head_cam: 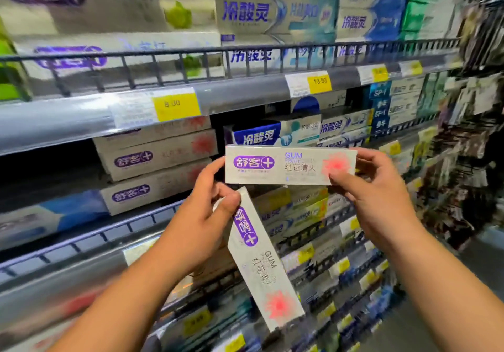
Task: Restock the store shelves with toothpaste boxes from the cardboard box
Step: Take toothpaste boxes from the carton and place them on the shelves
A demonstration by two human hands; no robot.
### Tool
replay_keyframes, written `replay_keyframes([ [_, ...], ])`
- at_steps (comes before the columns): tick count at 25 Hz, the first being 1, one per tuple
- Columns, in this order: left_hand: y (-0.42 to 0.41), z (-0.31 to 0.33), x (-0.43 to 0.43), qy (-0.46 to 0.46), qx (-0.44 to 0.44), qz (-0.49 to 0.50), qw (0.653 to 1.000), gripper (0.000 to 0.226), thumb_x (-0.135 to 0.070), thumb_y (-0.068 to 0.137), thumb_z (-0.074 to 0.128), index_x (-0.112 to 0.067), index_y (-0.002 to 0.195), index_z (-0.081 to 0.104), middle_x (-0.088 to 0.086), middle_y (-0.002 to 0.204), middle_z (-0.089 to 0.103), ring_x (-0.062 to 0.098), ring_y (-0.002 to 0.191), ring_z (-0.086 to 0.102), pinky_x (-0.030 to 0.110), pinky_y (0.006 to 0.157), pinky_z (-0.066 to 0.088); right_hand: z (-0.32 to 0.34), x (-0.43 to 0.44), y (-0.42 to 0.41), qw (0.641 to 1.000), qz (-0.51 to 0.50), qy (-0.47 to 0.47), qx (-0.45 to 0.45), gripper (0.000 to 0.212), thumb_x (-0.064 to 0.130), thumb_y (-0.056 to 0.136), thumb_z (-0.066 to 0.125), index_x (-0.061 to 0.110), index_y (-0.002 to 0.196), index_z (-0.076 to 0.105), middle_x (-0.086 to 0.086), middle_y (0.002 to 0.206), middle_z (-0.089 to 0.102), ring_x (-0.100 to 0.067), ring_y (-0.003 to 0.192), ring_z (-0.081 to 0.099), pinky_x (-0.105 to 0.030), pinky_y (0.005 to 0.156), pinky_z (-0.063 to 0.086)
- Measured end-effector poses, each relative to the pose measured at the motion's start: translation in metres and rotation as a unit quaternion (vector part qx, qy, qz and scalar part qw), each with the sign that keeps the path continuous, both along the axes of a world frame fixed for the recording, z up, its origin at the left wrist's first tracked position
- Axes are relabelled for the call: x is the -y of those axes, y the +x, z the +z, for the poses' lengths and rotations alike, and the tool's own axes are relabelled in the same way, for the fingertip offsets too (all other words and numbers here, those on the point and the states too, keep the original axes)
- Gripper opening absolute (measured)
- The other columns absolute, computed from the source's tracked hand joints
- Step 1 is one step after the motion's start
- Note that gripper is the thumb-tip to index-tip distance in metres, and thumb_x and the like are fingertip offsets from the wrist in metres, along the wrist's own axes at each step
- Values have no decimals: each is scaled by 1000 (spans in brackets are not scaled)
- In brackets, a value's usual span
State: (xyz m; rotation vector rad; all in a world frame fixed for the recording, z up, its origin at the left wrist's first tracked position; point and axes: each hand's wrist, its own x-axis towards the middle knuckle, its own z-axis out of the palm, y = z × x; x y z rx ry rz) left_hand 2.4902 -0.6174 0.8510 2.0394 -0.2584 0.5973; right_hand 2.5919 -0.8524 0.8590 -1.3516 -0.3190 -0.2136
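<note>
Two white toothpaste boxes with a purple logo and a red flower are in front of the shelves. One box (289, 165) is held level at both ends: my right hand (373, 188) pinches its right end, and the fingers of my left hand (207, 210) touch its left end. My left hand also grips the top of a second box (261, 259), which hangs slanting down to the right. Matching boxes (155, 158) lie stacked on the middle shelf just left of the level box. The cardboard box is out of view.
A dark gap opens in the middle shelf behind the held box, beside blue toothpaste boxes (259, 135). Wire shelf rails (245, 62) and yellow price tags (174, 105) run along the shelf fronts. Hanging goods (474, 139) crowd the right side.
</note>
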Motion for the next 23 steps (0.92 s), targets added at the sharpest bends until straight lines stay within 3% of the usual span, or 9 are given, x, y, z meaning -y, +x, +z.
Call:
replay_keyframes([
  [2,-14,6,-10,-4,3,41,999,57,-36,88,46,-31,142,27,-9,81,62,7,84,62,24,83,47,8,-18,-2,999,32,-5,7,41,6,78,74,16,114,55,0,109,66,-8,92,69,-32,85,55],
  [4,-29,9,-16,-10,-12,74,997,58,-36,89,46,-31,143,27,-4,84,64,11,87,65,30,85,48,11,-33,-5,998,54,-12,21,44,1,80,71,13,118,52,4,103,65,3,79,67,-19,76,56],
  [6,-48,12,-20,-4,-16,118,993,54,-33,94,47,-31,143,27,-3,85,64,6,85,65,26,80,47,13,-49,-9,995,84,-31,37,46,-3,80,70,18,117,52,8,100,63,9,72,66,-9,63,51],
  [8,-67,14,-24,7,-26,157,987,48,-26,96,47,-33,140,28,-7,84,64,0,82,64,16,75,44,14,-66,-14,991,121,-37,49,48,-5,79,70,21,115,52,10,102,62,10,73,65,-6,62,48],
  [13,-103,11,-38,2,-48,219,974,37,-37,87,46,-45,123,38,-8,87,64,-4,79,62,13,73,45,10,-105,-29,984,89,-113,107,45,6,77,74,26,111,53,9,102,60,-1,86,60,-4,68,45],
  [16,-115,8,-49,-4,-52,250,967,36,-40,82,45,-50,117,38,-9,90,64,-4,81,61,16,74,44,3,-125,-34,976,47,-157,145,45,15,76,77,32,110,54,1,112,58,-15,97,59,-25,82,50],
  [20,-121,5,-64,-3,-70,281,957,49,-36,90,50,-36,136,33,-13,86,63,-5,81,60,20,74,42,5,-148,-44,952,6,-223,208,38,15,80,74,23,112,57,3,116,49,-8,95,47,4,73,31],
  [22,-122,5,-68,-3,-76,285,955,55,-24,96,52,-24,145,27,-9,85,63,-7,79,58,12,73,41,5,-154,-47,936,-7,-254,244,36,13,82,71,20,114,57,-1,120,49,-11,94,50,1,73,31],
  [23,-123,6,-68,-3,-78,284,956,56,-22,96,50,-24,147,25,-7,85,62,-8,77,57,8,70,40,3,-157,-47,928,-16,-273,254,35,13,83,70,20,115,58,-2,122,49,-14,94,53,-7,75,35],
])
